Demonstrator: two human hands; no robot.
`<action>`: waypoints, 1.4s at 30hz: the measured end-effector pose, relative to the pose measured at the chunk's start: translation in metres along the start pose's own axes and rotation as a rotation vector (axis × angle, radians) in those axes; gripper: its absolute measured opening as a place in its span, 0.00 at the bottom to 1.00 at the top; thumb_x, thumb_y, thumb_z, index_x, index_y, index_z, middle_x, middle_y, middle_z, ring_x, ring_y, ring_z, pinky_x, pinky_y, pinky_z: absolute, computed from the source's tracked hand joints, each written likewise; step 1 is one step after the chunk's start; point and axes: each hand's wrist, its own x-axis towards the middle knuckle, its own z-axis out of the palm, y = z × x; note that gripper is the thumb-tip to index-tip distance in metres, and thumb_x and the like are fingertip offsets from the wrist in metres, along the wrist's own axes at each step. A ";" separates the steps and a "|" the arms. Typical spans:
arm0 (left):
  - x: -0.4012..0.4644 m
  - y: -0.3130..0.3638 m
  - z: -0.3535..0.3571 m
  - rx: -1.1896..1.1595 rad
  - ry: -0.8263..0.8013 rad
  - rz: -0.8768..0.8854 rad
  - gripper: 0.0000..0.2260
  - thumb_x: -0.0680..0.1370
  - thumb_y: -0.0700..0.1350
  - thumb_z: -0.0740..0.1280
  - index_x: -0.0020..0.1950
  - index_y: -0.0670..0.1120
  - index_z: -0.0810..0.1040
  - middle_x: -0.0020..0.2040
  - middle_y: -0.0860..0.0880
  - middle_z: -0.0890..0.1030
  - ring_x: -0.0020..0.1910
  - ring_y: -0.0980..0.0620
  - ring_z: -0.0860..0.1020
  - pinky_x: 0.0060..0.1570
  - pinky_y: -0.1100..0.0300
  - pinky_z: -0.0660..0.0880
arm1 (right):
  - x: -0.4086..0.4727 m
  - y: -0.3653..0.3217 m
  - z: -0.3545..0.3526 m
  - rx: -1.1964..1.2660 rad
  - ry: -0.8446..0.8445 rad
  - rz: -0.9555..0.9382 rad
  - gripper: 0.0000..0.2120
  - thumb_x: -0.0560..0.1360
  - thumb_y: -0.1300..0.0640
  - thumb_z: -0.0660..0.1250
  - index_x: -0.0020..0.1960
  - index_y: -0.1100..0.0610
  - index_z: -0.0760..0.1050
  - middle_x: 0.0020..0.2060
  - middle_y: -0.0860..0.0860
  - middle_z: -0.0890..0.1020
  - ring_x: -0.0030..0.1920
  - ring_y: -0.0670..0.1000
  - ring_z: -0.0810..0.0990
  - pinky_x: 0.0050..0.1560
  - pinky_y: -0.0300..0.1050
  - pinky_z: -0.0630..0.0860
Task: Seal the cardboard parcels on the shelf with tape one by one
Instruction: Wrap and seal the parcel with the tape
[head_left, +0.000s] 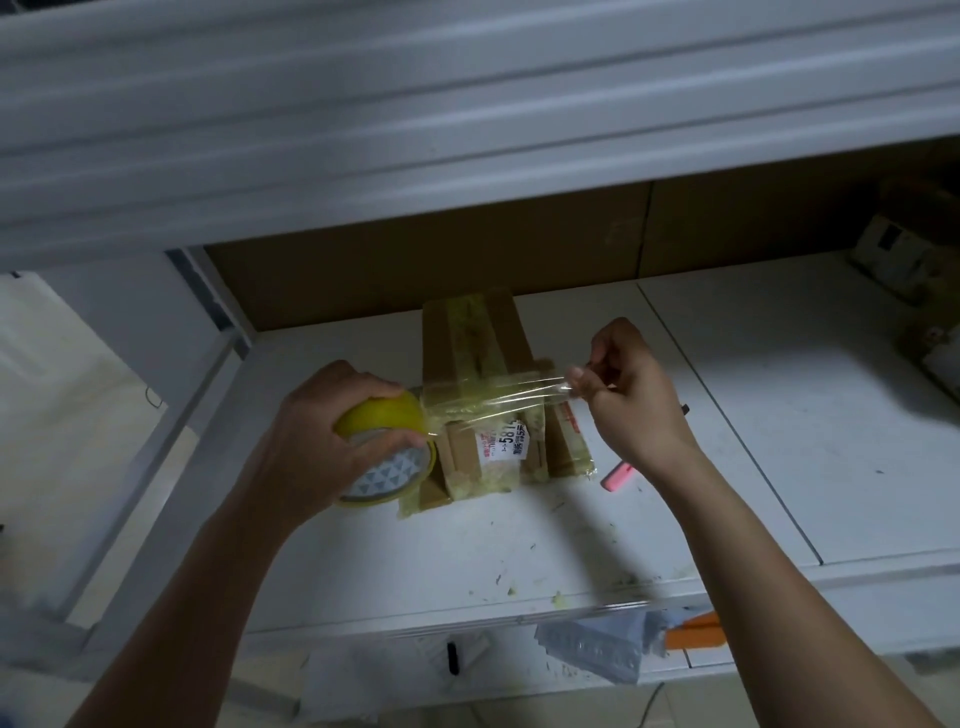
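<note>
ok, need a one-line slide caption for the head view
Left hand grips a yellow tape roll while the right hand pinches the stretched clear tape strip across a cardboard parcel on the white shelf.

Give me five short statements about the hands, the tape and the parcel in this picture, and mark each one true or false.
1. The left hand grips the yellow tape roll. True.
2. The right hand lies flat on the shelf. False: it is raised and pinches the free end of the tape strip.
3. The strip is stretched across the parcel between the two hands. True.
4. The parcel carries no tape so far. False: yellowish tape already runs along its top.
5. A pink object lies on the shelf to the left of the roll. False: it lies to the right of the parcel, under the right wrist.
</note>
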 end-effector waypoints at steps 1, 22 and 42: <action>0.000 -0.001 -0.001 0.014 -0.015 0.002 0.24 0.65 0.60 0.73 0.55 0.46 0.82 0.48 0.49 0.78 0.46 0.48 0.78 0.42 0.63 0.71 | -0.001 0.001 0.001 -0.023 0.015 -0.016 0.12 0.77 0.59 0.67 0.44 0.51 0.64 0.31 0.50 0.71 0.32 0.49 0.71 0.32 0.44 0.68; 0.017 0.002 0.008 0.197 -0.077 -0.003 0.17 0.69 0.57 0.77 0.53 0.49 0.83 0.45 0.51 0.76 0.41 0.50 0.76 0.40 0.62 0.68 | 0.003 0.005 0.013 0.120 0.098 0.109 0.14 0.76 0.63 0.68 0.41 0.49 0.65 0.41 0.59 0.76 0.40 0.63 0.80 0.40 0.57 0.77; 0.007 -0.024 0.042 -0.210 -0.094 -0.170 0.16 0.68 0.51 0.78 0.53 0.52 0.82 0.48 0.52 0.78 0.47 0.54 0.78 0.45 0.54 0.79 | -0.004 0.039 0.047 0.199 0.055 0.193 0.06 0.76 0.55 0.70 0.45 0.51 0.73 0.39 0.46 0.78 0.38 0.45 0.77 0.36 0.32 0.71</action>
